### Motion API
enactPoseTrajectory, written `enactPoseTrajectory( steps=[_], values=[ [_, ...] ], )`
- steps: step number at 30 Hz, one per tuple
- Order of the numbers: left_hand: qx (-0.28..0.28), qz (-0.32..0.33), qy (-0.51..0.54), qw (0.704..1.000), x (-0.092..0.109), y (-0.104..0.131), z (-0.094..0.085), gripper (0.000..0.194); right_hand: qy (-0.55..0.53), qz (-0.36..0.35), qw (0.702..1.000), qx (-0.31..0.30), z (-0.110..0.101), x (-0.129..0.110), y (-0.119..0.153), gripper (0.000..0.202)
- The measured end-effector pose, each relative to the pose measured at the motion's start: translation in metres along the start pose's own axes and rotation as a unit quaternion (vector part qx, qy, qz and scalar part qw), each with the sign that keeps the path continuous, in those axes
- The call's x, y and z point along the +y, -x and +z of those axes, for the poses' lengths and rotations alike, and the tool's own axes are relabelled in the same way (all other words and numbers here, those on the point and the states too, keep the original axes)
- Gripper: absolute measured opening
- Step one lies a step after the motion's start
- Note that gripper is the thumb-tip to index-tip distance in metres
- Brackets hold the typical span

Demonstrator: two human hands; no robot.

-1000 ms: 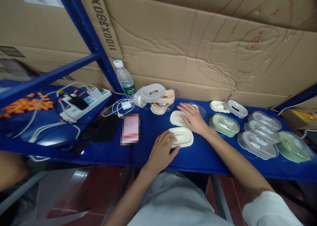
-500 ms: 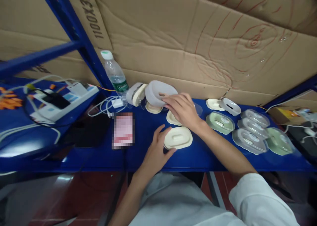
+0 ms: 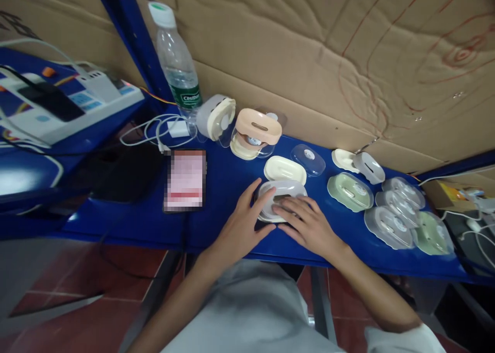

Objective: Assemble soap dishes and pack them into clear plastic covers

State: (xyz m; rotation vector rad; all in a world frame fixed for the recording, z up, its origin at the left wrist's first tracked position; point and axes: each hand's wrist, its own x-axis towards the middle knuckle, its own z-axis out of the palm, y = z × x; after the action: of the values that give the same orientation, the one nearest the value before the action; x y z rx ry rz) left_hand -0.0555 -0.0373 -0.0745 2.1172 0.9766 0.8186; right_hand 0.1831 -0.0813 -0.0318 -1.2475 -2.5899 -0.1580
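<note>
Right in front of me, a whitish oval soap dish tray [image 3: 284,189] with a dark slot sits on a cream oval base [image 3: 266,219]. My left hand [image 3: 244,214] curves round their left side, its fingers at the far-left rim and thumb at the front. From the right, my right hand [image 3: 305,221] grips the whitish tray, fingers over its inside and thumb near the front edge. Just behind lies another cream base [image 3: 285,170], with a clear oval lid [image 3: 308,160] beside it. A peach slotted tray [image 3: 259,127] rests on a stack farther back.
Covered green soap boxes [image 3: 350,191] and clear-lidded grey ones [image 3: 389,227] stand at right. A water bottle [image 3: 178,64], white cable [image 3: 141,131] and phone [image 3: 185,180] are at left, near a power strip [image 3: 104,111]. Cardboard [image 3: 270,49] walls off the back.
My right hand has brought the whitish tray from the back down onto the cream base by my left hand. The peach tray now shows behind. The view has shifted.
</note>
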Motion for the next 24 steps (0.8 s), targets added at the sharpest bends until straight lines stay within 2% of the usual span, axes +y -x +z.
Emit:
enactPoseTrajectory(
  steps=[5, 12, 15, 19, 21, 24],
  values=[
    [-0.015, 0.013, -0.018, 1.000, 0.000, 0.000, 0.000, 0.080, -0.002, -0.017, 1.000, -0.014, 0.002, -0.003, 0.008, 0.053],
    [-0.013, 0.029, -0.044, 0.999, -0.007, 0.002, 0.004, 0.064, -0.012, -0.025, 1.000, 0.010, 0.001, -0.003, 0.009, 0.038],
    [-0.003, 0.028, -0.057, 0.998, -0.008, 0.002, 0.006, 0.057, -0.070, -0.001, 0.997, 0.022, -0.008, 0.019, 0.008, 0.043],
    [-0.017, 0.028, -0.072, 0.997, -0.004, 0.002, 0.006, 0.053, -0.063, 0.132, 0.989, 0.019, -0.016, 0.064, -0.002, 0.046],
    [-0.020, 0.025, -0.078, 0.996, -0.002, 0.002, 0.006, 0.052, -0.039, 0.168, 0.985, 0.000, -0.012, 0.082, -0.009, 0.047],
    [-0.020, 0.020, -0.086, 0.996, -0.001, 0.003, 0.006, 0.051, -0.016, 0.186, 0.982, 0.005, 0.003, 0.095, -0.015, 0.049]
  ],
)
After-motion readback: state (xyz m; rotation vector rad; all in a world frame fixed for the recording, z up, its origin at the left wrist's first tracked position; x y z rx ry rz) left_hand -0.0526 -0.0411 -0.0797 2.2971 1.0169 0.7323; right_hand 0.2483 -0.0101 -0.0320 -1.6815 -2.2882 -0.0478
